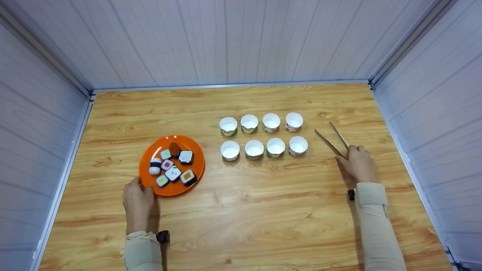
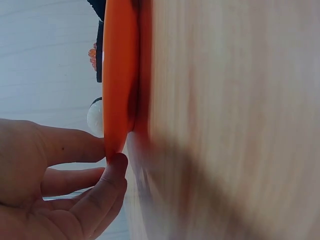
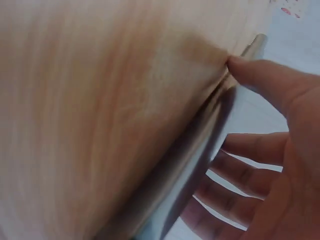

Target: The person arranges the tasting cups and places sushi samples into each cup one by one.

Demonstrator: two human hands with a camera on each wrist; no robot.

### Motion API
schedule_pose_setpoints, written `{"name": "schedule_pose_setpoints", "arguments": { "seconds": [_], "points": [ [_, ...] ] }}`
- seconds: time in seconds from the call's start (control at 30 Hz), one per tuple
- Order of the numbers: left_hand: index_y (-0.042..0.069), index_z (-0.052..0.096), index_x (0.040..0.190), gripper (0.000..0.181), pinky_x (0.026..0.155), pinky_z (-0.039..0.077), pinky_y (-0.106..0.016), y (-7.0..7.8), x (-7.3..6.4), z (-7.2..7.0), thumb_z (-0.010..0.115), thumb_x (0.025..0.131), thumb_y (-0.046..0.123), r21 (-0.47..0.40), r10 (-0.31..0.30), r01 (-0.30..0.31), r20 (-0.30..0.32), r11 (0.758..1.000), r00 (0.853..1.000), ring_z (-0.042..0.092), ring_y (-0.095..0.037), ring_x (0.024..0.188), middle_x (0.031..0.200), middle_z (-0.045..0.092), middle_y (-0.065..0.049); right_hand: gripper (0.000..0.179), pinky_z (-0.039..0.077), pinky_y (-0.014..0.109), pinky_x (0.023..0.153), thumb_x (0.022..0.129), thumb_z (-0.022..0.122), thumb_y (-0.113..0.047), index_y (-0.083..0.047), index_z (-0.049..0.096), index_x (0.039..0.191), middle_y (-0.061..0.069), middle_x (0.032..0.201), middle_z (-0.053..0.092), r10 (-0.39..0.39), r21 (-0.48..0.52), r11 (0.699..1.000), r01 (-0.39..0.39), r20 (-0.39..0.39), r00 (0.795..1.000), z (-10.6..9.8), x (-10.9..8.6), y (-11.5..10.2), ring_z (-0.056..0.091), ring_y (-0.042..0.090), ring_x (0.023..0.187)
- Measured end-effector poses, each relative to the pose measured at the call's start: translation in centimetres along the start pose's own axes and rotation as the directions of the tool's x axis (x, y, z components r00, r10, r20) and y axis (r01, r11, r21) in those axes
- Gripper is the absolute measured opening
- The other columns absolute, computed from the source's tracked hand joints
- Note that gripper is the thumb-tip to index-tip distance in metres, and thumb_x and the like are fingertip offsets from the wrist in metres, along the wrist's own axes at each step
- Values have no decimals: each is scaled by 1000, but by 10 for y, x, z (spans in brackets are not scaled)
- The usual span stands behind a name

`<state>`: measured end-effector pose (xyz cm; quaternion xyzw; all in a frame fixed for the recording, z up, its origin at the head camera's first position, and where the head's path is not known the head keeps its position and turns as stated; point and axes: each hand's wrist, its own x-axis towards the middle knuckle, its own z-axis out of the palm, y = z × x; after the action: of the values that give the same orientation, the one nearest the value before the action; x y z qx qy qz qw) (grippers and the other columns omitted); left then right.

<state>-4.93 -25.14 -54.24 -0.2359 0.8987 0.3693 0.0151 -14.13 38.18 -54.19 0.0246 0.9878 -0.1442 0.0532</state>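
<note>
At the left of the head view, my left hand [image 1: 138, 201] pinches the near-left rim of a round orange plate [image 1: 171, 191]. In the left wrist view, the thumb and fingers grip the plate's edge [image 2: 120, 65] from both faces. Several sushi pieces lie on the plate, among them a white roll with an orange centre [image 1: 187, 177] and a dark piece with an orange-brown top [image 1: 174, 149]. On the right, my right hand [image 1: 361, 165] holds metal tongs [image 1: 328, 142] with thumb and fingers on either side. The tongs' arms point away, spread apart, with nothing between their tips.
Two rows of white paper cups stand mid-table, including a back-row cup [image 1: 271, 122] and a front-row cup [image 1: 230, 150]. They lie between the plate and the tongs. Pale panels [image 1: 233, 45] enclose the wooden table [image 1: 256, 214] at the back and both sides.
</note>
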Motion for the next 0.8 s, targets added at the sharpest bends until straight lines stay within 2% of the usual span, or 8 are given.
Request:
{"name": "schedule_pose_setpoints", "arguments": {
  "seconds": [0.13, 0.23, 0.4, 0.5, 0.57, 0.63, 0.7, 0.8],
  "points": [
    [-19, 41, 140, 49, 103, 38, -60, 0, 0, 0, 54, 97, 1, 1, 5, -5, -2, 1000, 1000, 45, -50, 120, 130, 45, -38, 46, 47, 59, 64, 100, 61, -32, 13, 54, 109, 35, 109, 48, 3, 15, 1000, -3, 1, 1000, 0, 4, 1, 52, 51, 91],
    [-18, 39, 142, 50, 103, 40, -58, 1, 0, 1, 54, 99, 3, -17, -13, 13, 17, 1000, 1000, 46, -48, 121, 132, 44, -37, 48, 47, 61, 67, 103, 57, -30, 16, 51, 115, 37, 113, 45, 23, 27, 999, -24, 22, 999, 0, 6, 1, 49, 52, 96],
    [-15, 37, 144, 50, 102, 44, -54, 4, 2, 1, 53, 100, 3, -52, -39, 42, 53, 998, 998, 49, -45, 120, 132, 45, -35, 50, 46, 61, 69, 106, 50, -26, 21, 44, 121, 38, 112, 41, 42, 48, 998, -43, 32, 999, -2, 7, -4, 47, 53, 95],
    [-16, 37, 144, 50, 102, 44, -54, 3, 3, -1, 53, 100, 3, -51, -40, 43, 66, 998, 997, 51, -45, 119, 131, 48, -35, 53, 47, 63, 72, 106, 47, -26, 23, 41, 126, 39, 112, 43, 38, 71, 997, -35, -32, 999, -8, 1, -18, 49, 54, 95],
    [-16, 37, 144, 50, 101, 44, -55, 3, 3, -2, 53, 100, 3, -38, -39, 41, 71, 998, 997, 52, -45, 118, 130, 50, -35, 56, 47, 63, 74, 107, 45, -28, 22, 39, 130, 38, 112, 45, 28, 95, 995, -19, -92, 995, -15, -4, -34, 51, 53, 96],
    [-16, 36, 144, 50, 101, 43, -56, 2, 3, -4, 52, 100, 3, -29, -45, 47, 74, 998, 996, 52, -44, 117, 128, 51, -34, 57, 48, 61, 71, 107, 43, -31, 20, 39, 133, 35, 110, 48, -1, 114, 993, 21, -170, 986, -21, -8, -54, 55, 50, 91],
    [-15, 36, 144, 51, 101, 43, -56, 1, 2, -5, 52, 101, 4, -25, -55, 57, 81, 998, 995, 52, -44, 117, 128, 52, -33, 57, 50, 57, 62, 107, 43, -33, 17, 40, 134, 31, 106, 50, -48, 130, 988, 83, -251, 967, -24, -11, -76, 57, 45, 80],
    [-15, 35, 145, 51, 101, 43, -55, 0, 3, -5, 52, 101, 5, -29, -65, 68, 89, 997, 994, 52, -43, 116, 128, 52, -33, 53, 49, 49, 48, 107, 46, -32, 15, 43, 132, 25, 100, 50, -151, 104, 974, 200, -357, 922, -24, -15, -110, 56, 36, 63]
  ]
}}
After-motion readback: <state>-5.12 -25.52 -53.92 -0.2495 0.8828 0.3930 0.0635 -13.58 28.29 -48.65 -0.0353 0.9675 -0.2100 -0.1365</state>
